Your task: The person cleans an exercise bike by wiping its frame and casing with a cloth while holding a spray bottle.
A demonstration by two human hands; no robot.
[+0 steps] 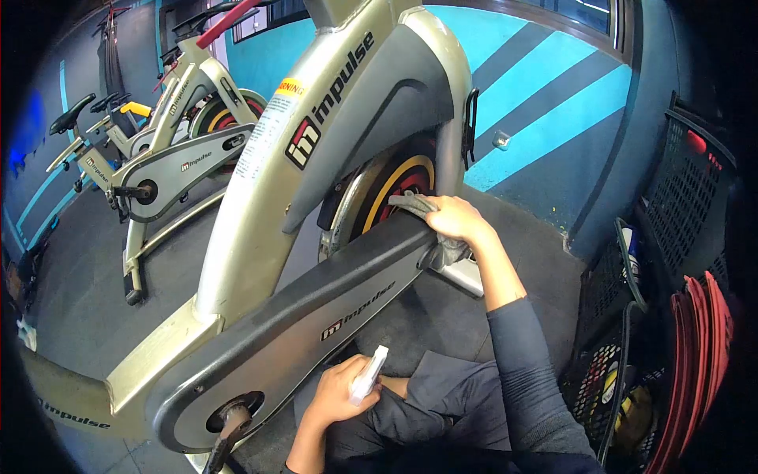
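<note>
A grey cloth (453, 248) is bunched under my right hand (458, 219), whose fingers press it on the far upper end of the black and silver chain cover (300, 320) of an exercise bike. Part of the cloth hangs down the cover's side. My left hand (343, 393) is closed around a white object (369, 376), perhaps a spray bottle's head, above my lap; its lower part is hidden. Behind the cover rises the bike's pale gold frame (245, 189), with the flywheel (395, 186) beyond my right hand.
More exercise bikes (170, 170) stand at the back left. Black perforated crates (687, 197) are at the right, one holding bottles, with folded red material (699, 371) beside them. The crank (230, 426) sticks out at the cover's lower left. A blue striped wall (545, 103) stands behind.
</note>
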